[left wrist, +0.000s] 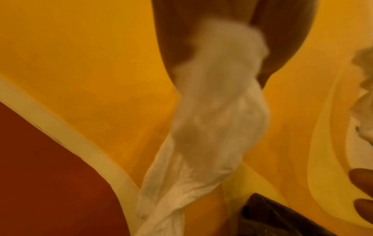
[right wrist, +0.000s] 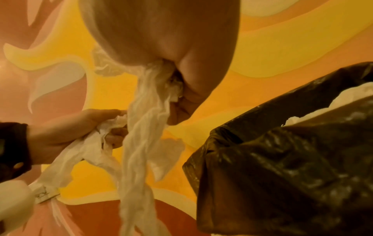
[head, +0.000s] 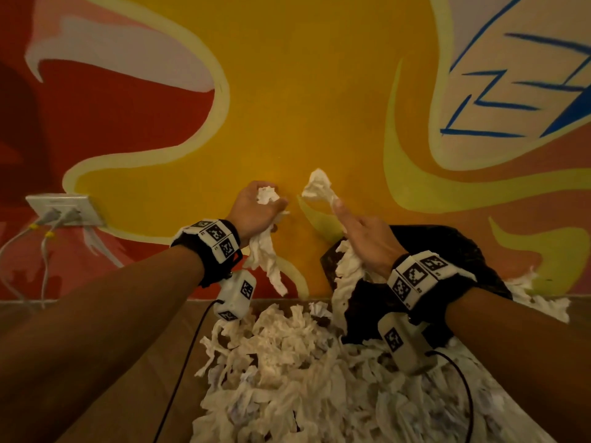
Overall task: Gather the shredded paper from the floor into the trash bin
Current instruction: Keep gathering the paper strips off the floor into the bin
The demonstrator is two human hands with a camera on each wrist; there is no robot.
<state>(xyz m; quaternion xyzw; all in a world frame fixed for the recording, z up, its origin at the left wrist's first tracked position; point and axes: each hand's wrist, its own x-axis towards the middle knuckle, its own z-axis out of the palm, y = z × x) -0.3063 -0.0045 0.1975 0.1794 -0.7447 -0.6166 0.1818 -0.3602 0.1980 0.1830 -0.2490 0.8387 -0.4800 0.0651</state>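
Note:
A big pile of white shredded paper [head: 297, 372] lies on the wooden floor in front of me. Behind it, against the wall, stands the trash bin lined with a black bag [head: 454, 251] [right wrist: 282, 159], with some paper inside [right wrist: 343, 99]. My left hand [head: 268, 196] [right wrist: 113, 127] is raised left of the bin and grips a wad whose strips [head: 267, 263] [left wrist: 218, 111] hang down. My right hand [head: 335, 203] is raised over the bin's left rim and holds a bunch of paper [head: 316, 187] with long strips [right wrist: 141, 143] trailing below the palm.
A painted yellow and red wall is close ahead. A wall outlet [head: 64, 209] with two plugged cables sits at the left. More shreds [head: 540, 302] lie to the right of the bin. Black wrist-camera cables [head: 188, 356] hang over the floor and pile.

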